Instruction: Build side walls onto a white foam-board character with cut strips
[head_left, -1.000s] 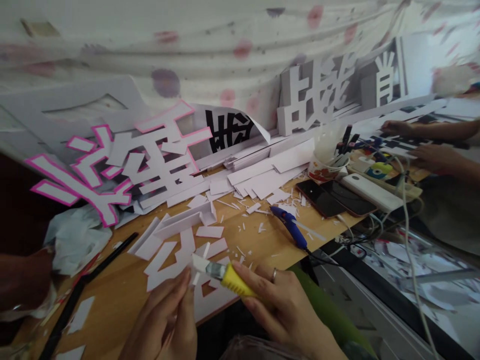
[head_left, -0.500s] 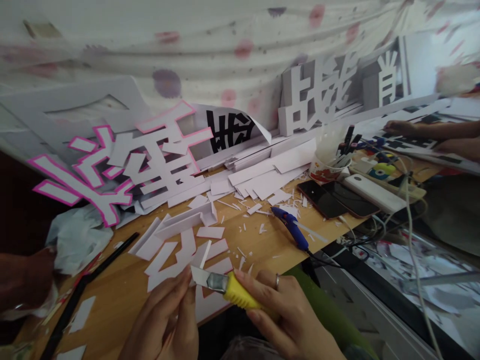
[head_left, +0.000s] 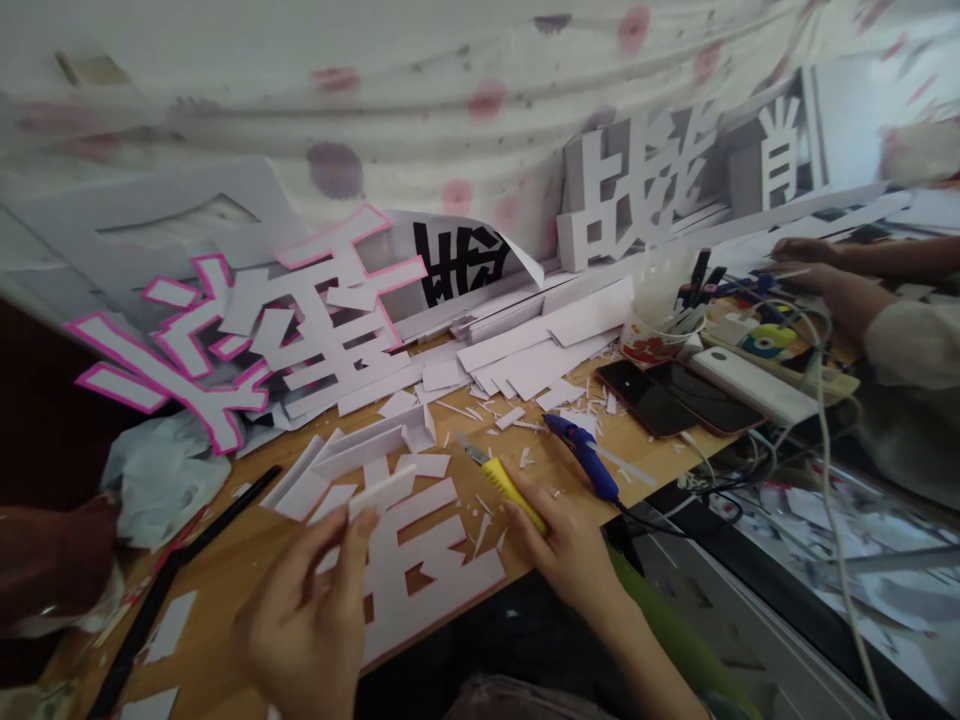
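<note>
My left hand pinches a small white foam board strip between thumb and fingers. Below that strip, a white cut-out character with red edges lies flat on the table, partly covered by my left hand. Wrapped round a yellow utility knife, my right hand is low over the tabletop, the blade pointing away and to the left. A folded white strip piece lies just behind the cut-out. The blue glue gun rests to the right of the knife.
White characters with pink edges lean at the back left. White scraps cover the table's middle. Two dark phones, a pen cup and cables are at right. Another person's hands work at far right.
My right hand has moved the knife away from the strip, forward and to the right. My left hand has raised and turned the strip, uncovering more of the cut-out. The other person's hands have shifted.
</note>
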